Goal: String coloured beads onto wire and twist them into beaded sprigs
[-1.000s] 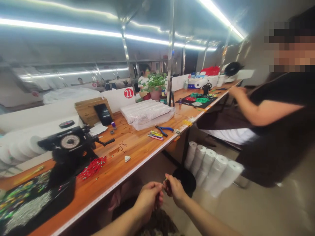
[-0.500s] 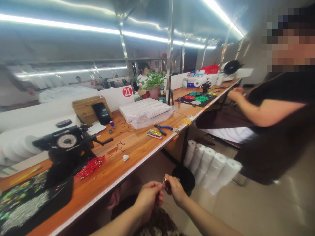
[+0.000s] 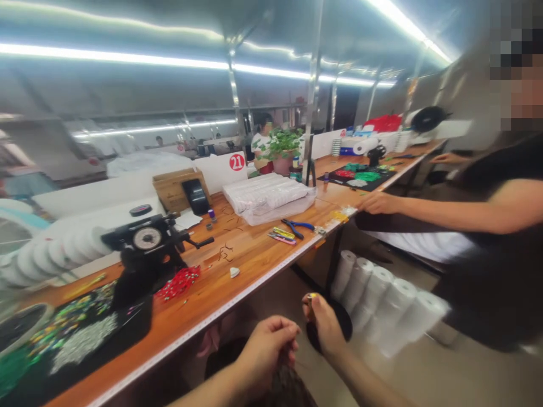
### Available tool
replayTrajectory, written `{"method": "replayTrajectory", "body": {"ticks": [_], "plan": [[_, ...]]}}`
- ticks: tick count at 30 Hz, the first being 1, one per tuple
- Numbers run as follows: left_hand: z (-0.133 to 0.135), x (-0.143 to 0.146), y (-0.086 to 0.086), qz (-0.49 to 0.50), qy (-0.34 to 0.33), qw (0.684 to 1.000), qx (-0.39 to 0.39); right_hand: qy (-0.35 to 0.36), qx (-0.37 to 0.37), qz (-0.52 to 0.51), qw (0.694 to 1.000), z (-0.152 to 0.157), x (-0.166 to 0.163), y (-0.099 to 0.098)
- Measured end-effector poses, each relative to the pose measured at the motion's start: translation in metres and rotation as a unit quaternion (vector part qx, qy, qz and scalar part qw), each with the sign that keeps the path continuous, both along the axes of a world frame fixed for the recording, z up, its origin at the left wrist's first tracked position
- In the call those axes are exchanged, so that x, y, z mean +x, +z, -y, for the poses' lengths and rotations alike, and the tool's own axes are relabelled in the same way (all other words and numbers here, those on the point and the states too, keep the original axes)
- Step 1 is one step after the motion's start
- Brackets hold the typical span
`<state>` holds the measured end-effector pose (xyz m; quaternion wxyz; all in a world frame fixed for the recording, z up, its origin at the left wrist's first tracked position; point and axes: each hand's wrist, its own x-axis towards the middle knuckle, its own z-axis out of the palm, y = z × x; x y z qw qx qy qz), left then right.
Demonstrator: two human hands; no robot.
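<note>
My left hand (image 3: 271, 345) is closed in a pinch, thumb against forefinger, over my lap just in front of the table edge. A thin, faint thread seems to hang from its fingers; most of it is hidden. To its right, my right hand (image 3: 326, 323) is wrapped round a small brown lighter (image 3: 309, 305) with a bright yellowish top, the thumb resting at that top. The two hands are a short gap apart. A small white triangular piece (image 3: 235, 272) lies on the table nearest to them.
On the wooden table (image 3: 212, 291) are a black hand-cranked machine (image 3: 148, 240), red cords (image 3: 180, 284), a black mat with beads (image 3: 136, 330), pliers (image 3: 299, 226) and wrapped white packs (image 3: 271, 195). White rolls (image 3: 382, 282) stand on the floor. A co-worker's hand (image 3: 375, 202) is at the table edge.
My hands have moved apart, the right one going right with the lighter. The camera view has shifted left. The co-worker's arm now reaches out to the table edge.
</note>
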<state>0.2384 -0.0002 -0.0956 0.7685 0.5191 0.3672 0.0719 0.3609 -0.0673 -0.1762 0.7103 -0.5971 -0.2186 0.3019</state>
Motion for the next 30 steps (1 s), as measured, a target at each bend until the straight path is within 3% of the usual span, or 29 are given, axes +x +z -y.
{"method": "replayTrajectory", "body": {"ticks": [3, 5, 6, 8, 11, 13, 17, 20, 22, 25, 30], "plan": [[-0.001, -0.009, 0.027, 0.041, -0.04, 0.998, 0.03, -0.06, 0.036, 0.188, 0.98, -0.004, 0.008, 0.043], [-0.001, -0.019, 0.043, 0.074, -0.056, 0.994, 0.063, -0.073, 0.016, 0.318, 0.945, -0.021, 0.015, 0.076], [-0.001, -0.024, 0.05, 0.085, -0.06, 0.991, 0.079, -0.059, -0.01, 0.393, 0.918, -0.034, 0.018, 0.092], [0.0, -0.038, 0.063, 0.098, -0.065, 0.987, 0.107, 0.003, -0.119, 0.543, 0.831, -0.065, 0.023, 0.116], [-0.002, -0.066, 0.084, 0.092, -0.061, 0.976, 0.187, 0.073, -0.192, 0.593, 0.779, -0.113, 0.029, 0.133], [-0.01, -0.088, 0.1, 0.066, -0.07, 0.95, 0.297, 0.101, -0.228, 0.599, 0.761, -0.137, 0.032, 0.134], [-0.047, -0.142, 0.133, -0.019, -0.112, 0.837, 0.535, 0.119, -0.278, 0.617, 0.727, -0.157, 0.035, 0.127], [-0.083, -0.178, 0.149, -0.114, -0.143, 0.696, 0.694, 0.095, -0.278, 0.633, 0.717, -0.153, 0.032, 0.127], [-0.104, -0.195, 0.153, -0.164, -0.18, 0.62, 0.746, 0.079, -0.264, 0.641, 0.716, -0.148, 0.027, 0.13], [-0.127, -0.205, 0.151, -0.202, -0.247, 0.56, 0.765, 0.08, -0.229, 0.653, 0.718, -0.14, 0.013, 0.134], [-0.151, -0.203, 0.129, -0.162, -0.311, 0.497, 0.794, 0.127, -0.12, 0.662, 0.729, -0.129, -0.013, 0.136]]}}
